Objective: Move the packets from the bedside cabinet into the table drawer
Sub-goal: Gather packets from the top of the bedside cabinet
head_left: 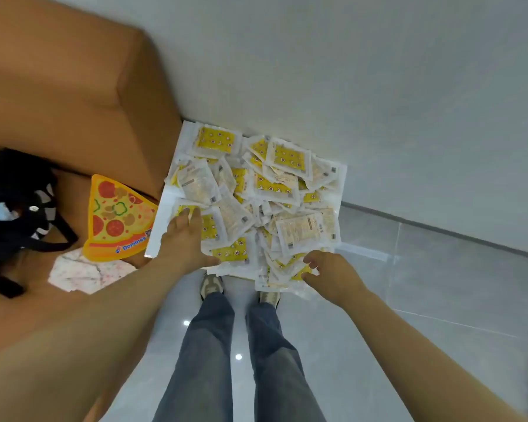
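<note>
At the far left a black bag (16, 208) lies on a tan upholstered surface (67, 86), which rises behind it into a padded block that meets the wall. Just right of the bag lies a flat, pizza-slice-shaped item (116, 217) printed with toppings and a Domino's logo. Its lower edge overlaps a pale, speckled sheet (86, 272); what that sheet is made of is hard to tell at this blur.

Next comes the white bedside cabinet (159, 239), set against the padded block on one side and the wall behind. Its top is almost wholly covered by the packets (256, 193), a loose heap of clear sachets. Some show yellow printed faces and others pale backs, and several hang over the near edge.

The left hand (183, 239) lies flat on the near-left part of the heap, palm down. Its fingers are straight and together, resting on a yellow packet beside the bare corner of the cabinet top. Below, between the arms, stand two legs in blue jeans (211, 345), with light shoes (211, 286) on the glossy grey floor tiles (409, 284).

The right hand (329, 272) is at the near-right edge of the heap, its fingers curled and thumb closed onto the overhanging packets there. Right of it, the floor meets the plain pale wall (378, 86).
</note>
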Demonstrator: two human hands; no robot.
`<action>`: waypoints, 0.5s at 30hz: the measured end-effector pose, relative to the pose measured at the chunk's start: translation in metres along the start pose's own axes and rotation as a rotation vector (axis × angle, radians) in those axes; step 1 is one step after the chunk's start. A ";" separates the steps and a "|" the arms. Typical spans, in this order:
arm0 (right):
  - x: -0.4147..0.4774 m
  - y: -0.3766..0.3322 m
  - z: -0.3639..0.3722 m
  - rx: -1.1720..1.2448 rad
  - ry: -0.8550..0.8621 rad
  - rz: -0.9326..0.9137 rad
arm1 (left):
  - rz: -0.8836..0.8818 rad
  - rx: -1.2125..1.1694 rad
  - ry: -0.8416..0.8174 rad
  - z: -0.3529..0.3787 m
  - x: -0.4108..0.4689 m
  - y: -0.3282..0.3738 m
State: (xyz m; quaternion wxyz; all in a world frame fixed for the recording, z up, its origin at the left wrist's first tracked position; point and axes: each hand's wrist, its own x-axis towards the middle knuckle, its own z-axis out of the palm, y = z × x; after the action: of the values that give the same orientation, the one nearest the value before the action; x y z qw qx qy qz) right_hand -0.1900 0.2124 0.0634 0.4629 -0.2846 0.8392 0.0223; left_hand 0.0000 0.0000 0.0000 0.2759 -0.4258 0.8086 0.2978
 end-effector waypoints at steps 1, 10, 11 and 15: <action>0.006 0.003 0.004 0.018 -0.001 0.013 | -0.018 -0.012 -0.005 0.007 0.007 0.001; 0.044 0.012 0.019 0.066 0.033 -0.011 | -0.131 -0.070 0.171 0.033 0.065 -0.011; 0.047 0.013 0.019 0.069 0.035 -0.015 | -0.134 -0.051 0.183 0.034 0.067 -0.012; 0.054 0.013 0.020 0.110 0.086 -0.008 | -0.130 -0.057 0.211 0.034 0.069 -0.012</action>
State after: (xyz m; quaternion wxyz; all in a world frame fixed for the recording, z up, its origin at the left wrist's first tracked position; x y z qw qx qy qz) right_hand -0.2039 0.2045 0.0064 0.4413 -0.2626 0.8572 -0.0380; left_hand -0.0166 -0.0169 -0.0740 0.1960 -0.5139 0.7951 0.2556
